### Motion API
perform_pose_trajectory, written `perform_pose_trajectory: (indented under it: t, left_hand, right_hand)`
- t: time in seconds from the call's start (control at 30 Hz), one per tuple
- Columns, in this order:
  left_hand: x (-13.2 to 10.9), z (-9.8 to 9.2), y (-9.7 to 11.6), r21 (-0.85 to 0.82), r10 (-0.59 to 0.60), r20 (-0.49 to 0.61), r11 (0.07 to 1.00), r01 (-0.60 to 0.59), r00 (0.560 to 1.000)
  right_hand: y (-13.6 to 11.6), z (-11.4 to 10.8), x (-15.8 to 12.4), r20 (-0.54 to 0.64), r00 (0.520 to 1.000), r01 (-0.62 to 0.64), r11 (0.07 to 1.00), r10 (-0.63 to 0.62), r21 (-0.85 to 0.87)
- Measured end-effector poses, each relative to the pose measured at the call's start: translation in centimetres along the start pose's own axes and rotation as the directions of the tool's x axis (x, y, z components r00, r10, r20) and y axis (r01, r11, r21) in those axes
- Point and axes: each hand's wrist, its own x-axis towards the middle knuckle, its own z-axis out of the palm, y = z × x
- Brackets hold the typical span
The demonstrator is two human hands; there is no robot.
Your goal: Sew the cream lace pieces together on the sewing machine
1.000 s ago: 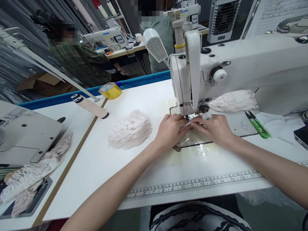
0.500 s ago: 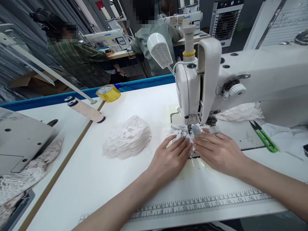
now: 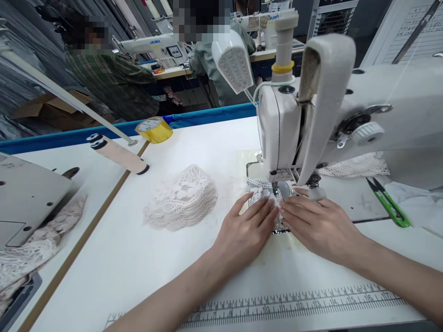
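Both the left hand (image 3: 242, 230) and the right hand (image 3: 321, 228) lie flat, fingers extended rather than clasped, against the lace piece (image 3: 258, 192) beneath the sewing machine (image 3: 281, 133); leftward sits a lace stack (image 3: 183, 199), rightward green snips (image 3: 392, 208), farther off yellow tape (image 3: 157, 133).

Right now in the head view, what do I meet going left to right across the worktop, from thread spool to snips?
Peach thread spool → stack of pale lace → left hand → right hand → green-handled snips.
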Motion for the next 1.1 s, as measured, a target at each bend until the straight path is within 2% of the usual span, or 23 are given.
perform_pose_trajectory:
  t: [0.6, 0.73, 1.1]
  left_hand:
    - [0.61, 0.73, -0.31, 0.037, -0.03, -0.068, 0.999, 0.033, 0.997]
    - [0.31, 0.48, -0.09, 0.021, -0.002, -0.059, 1.0, 0.004, 0.998]
    - [0.26, 0.53, -0.07, 0.02, -0.025, -0.059, 0.999, 0.026, 0.998]
  right_hand:
    - [0.4, 0.34, 0.19, 0.007, 1.0, -0.01, 0.998, 0.01, -0.061]
    - [0.45, 0.23, 0.11, 0.004, 1.0, 0.004, 0.998, -0.004, -0.066]
    - [0.39, 0.37, 0.18, 0.008, 1.0, -0.005, 0.997, 0.006, -0.083]
